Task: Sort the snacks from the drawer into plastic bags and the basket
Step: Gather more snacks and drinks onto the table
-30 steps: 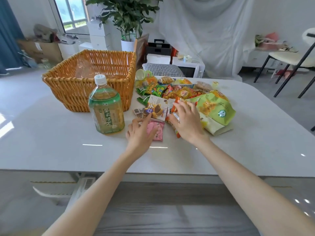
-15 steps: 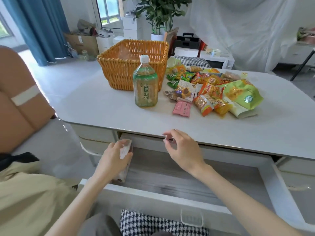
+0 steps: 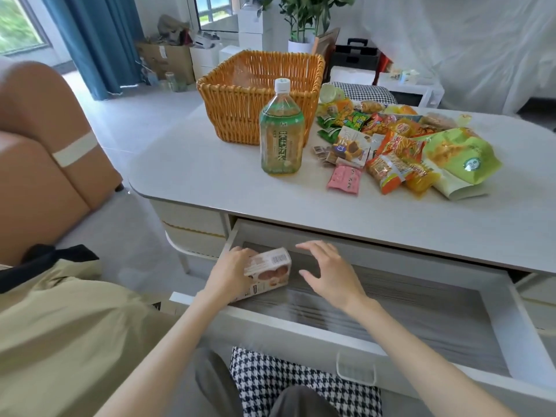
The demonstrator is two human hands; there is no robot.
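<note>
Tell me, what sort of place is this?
Probably a home living room: a tan leather sofa sits beside the white oval coffee table with its open drawer, blue fabric curtains hang by a window, and a potted green leafy plant stands behind the table.

Daylight is coming in through a window [image 3: 16, 28] at left, with a blue curtain [image 3: 93, 40] hanging beside it. A tan sofa [image 3: 36, 152] is standing on the pale floor [image 3: 132, 121] left of the white counter [image 3: 204, 170]. A white sheet [image 3: 457, 46] is draping the far right side. A plant [image 3: 304, 13] and a cardboard box [image 3: 168, 60] are sitting near the back window [image 3: 215, 7].
</note>
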